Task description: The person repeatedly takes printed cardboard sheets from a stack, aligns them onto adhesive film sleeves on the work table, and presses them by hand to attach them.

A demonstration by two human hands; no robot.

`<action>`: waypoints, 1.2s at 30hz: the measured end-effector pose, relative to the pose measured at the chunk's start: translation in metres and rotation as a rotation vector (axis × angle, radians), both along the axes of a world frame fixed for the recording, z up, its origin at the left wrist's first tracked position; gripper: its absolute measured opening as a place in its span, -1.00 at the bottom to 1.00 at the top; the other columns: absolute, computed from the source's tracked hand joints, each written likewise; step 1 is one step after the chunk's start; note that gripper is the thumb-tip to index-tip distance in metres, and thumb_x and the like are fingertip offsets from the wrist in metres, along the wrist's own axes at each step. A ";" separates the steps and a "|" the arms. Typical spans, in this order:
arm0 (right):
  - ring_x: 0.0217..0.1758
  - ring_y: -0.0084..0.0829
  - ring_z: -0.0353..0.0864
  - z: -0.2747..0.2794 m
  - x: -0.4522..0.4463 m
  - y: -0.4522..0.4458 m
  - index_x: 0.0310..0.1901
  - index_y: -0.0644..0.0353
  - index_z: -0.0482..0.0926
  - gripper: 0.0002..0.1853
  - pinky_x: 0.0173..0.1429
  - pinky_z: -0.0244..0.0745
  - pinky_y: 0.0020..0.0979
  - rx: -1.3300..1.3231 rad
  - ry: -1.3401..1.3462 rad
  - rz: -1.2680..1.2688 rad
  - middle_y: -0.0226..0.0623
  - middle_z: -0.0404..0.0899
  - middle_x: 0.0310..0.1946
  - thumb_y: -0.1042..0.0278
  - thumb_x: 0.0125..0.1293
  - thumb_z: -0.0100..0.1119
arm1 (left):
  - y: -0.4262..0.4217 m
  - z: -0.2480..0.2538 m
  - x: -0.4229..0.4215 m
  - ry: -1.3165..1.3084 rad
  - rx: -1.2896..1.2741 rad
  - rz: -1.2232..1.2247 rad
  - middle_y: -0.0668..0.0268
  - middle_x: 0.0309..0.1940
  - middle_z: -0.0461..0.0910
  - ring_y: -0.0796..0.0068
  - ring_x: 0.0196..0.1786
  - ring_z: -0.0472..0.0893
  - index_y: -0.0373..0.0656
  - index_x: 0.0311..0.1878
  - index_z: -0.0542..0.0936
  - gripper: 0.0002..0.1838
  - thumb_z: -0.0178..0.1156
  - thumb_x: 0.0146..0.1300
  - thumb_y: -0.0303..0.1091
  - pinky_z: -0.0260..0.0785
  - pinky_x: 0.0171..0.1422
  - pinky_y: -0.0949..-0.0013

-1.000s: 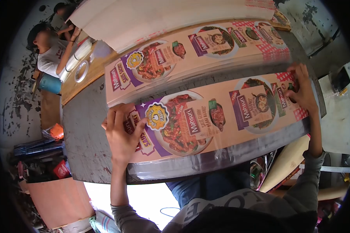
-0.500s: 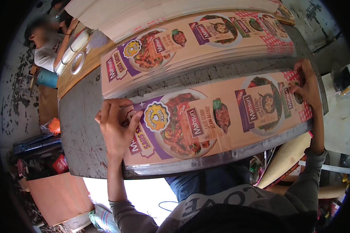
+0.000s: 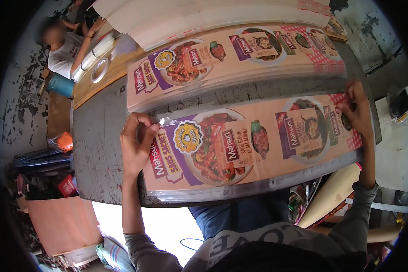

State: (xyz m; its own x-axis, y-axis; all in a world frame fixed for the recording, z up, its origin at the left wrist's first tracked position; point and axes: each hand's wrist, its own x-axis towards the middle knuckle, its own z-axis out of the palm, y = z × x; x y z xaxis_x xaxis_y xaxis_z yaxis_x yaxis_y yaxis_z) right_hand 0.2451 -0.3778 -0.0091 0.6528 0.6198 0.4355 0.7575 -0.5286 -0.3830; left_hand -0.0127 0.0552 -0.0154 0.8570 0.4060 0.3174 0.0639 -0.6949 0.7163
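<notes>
In front of me lies a near stack of long printed advertising sheets [image 3: 258, 163], with food pictures and a clear plastic covering. My left hand [image 3: 137, 143] is at the stack's far left corner, thumb and index finger pinched on the top sheet's edge. A shiny bit of clear film shows beside those fingertips. At the right end, my right hand [image 3: 359, 111] grips the far corner, its thumb over the checkered print and its other fingers bent at the edge. Beyond this is a second stack of matching sheets [image 3: 231, 56], which neither hand touches.
Both stacks rest on a scratched grey tabletop [image 3: 99, 158]. Behind stands a tall pile of pale sheets [image 3: 204, 18]. At the left, a person [image 3: 68, 54] sits by a wooden table with a tape roll [image 3: 99, 70]. A wooden board [image 3: 61, 224] stands lower left.
My left thumb and index finger have closed together at the corner, and the clear film there now lifts and glints. The right hand stays at its corner. The view has shifted slightly.
</notes>
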 end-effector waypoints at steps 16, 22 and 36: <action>-0.39 -0.34 0.12 0.000 0.003 -0.001 -0.49 0.27 0.11 -0.59 -0.27 0.10 -0.46 -0.041 0.091 -0.018 -0.23 0.18 -0.45 0.33 0.03 0.23 | -0.005 0.004 -0.001 0.022 0.102 0.059 0.36 -0.54 0.39 0.62 -0.41 0.34 -0.27 -0.36 0.36 -0.89 0.10 0.21 -0.52 0.23 -0.23 0.56; -0.38 -0.32 0.17 0.001 0.006 0.000 -0.51 0.29 0.11 -0.51 -0.28 0.12 -0.44 -0.027 0.017 0.029 -0.22 0.20 -0.45 0.21 0.00 0.28 | -0.004 0.002 0.001 -0.015 0.155 0.101 0.27 -0.59 0.44 0.48 -0.50 0.42 -0.28 -0.40 0.39 -0.83 0.21 0.13 -0.47 0.27 -0.29 0.45; -0.50 -0.43 0.23 0.003 -0.004 0.007 -0.38 0.27 0.33 -0.75 -0.41 0.17 -0.43 0.025 -0.019 -0.030 -0.31 0.22 -0.51 0.37 0.13 0.23 | 0.009 0.006 0.000 0.024 0.137 -0.084 0.23 -0.47 0.42 0.42 -0.44 0.40 -0.32 -0.38 0.41 -0.80 0.25 0.10 -0.45 0.29 -0.29 0.43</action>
